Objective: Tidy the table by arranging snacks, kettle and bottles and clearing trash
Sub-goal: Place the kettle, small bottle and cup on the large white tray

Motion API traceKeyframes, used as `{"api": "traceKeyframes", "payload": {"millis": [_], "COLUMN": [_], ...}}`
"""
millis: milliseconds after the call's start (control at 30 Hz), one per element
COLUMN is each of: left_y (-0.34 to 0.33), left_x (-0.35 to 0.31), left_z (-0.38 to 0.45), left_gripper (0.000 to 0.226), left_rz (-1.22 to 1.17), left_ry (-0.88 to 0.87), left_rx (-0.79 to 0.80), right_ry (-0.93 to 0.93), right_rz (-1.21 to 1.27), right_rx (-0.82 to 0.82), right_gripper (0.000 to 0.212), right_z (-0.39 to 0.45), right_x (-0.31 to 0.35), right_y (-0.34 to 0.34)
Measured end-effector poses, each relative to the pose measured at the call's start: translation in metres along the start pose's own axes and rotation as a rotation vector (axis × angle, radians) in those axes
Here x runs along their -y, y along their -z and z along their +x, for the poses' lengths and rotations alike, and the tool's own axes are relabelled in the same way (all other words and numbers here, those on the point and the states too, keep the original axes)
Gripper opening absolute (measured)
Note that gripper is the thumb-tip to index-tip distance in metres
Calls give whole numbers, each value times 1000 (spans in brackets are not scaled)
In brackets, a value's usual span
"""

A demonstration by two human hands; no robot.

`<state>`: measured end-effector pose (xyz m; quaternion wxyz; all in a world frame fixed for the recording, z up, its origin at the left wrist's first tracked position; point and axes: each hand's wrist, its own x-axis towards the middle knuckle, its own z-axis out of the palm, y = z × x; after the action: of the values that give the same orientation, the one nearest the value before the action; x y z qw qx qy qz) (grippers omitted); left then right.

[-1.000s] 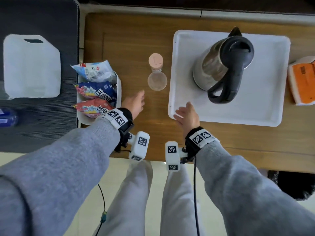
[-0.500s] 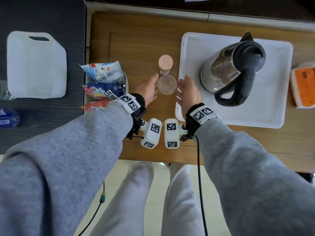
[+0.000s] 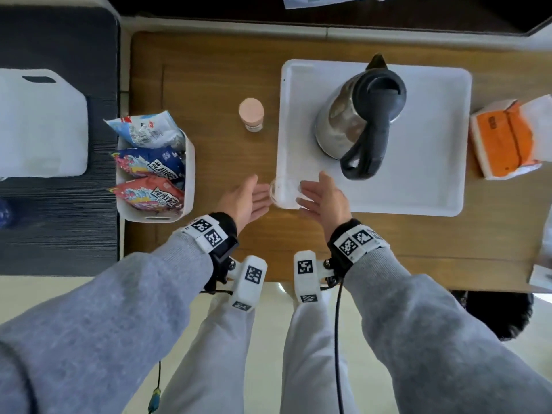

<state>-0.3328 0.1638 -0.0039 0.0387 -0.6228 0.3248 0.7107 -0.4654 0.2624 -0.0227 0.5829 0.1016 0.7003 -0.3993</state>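
Far to the left of the grip, a white bin (image 3: 187,186) on the wooden worktop (image 3: 221,85) held three snack packets (image 3: 149,165) stacked on edge. The left hand (image 3: 243,201) sat just right of that bin, palm turned inward and fingers spread, its fingertips near or lightly against the left wall of a clear glass (image 3: 283,194); whether they truly touched it I could not tell. The glass stood between the two palms, at the near left corner of the white tray (image 3: 448,186), seemingly over its rim. Beyond the grip, farther up the worktop, a pink-capped bottle (image 3: 251,114) stood alone, well apart from both hands. The right hand (image 3: 324,198) mirrored the left, open and cupped, its fingers against or just beside the glass's right wall. Neither hand was closed around anything. Up and to the right of the grip, the steel kettle (image 3: 358,115) stood on the tray, handle pointing toward the person. Farthest right lay an orange tissue pack (image 3: 504,138).
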Motion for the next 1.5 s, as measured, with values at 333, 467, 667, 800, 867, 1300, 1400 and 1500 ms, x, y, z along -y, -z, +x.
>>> {"api": "traceKeyframes", "payload": {"millis": [333,467,667,800,867,1300,1400,1500], "left_y": [56,61,60,60,58,7,-18,-55], "left_x": [-9,-20,-56,-82,-89,-111,-108,-86], "left_z": [-1,2,17,23,26,6,-5,-13], "left_gripper": [41,18,34,25,24,48,45,15], "left_rz": [-92,-49,-87,-86,-65,9,48,94], "left_ry": [74,77,-30,-77,-92,-124,-124,-51], "left_rx": [18,45,75,84,82,72,63,89], "right_ry": [-16,-2,51,115,145,213,251,255], "right_rz": [-127,-179,-143,-156,-167,-158,-99,-77], "right_rx": [18,-28,-88,-85,-103,-148,-245,-414], "right_gripper": [56,50,49,55,52,53,49,43], "right_z": [14,21,28,35,40,28,19,11], "right_x": [5,19,61,83,90,124,137,132], "right_y": [-59,-71,-83,-87,-86,-31,7,72]}}
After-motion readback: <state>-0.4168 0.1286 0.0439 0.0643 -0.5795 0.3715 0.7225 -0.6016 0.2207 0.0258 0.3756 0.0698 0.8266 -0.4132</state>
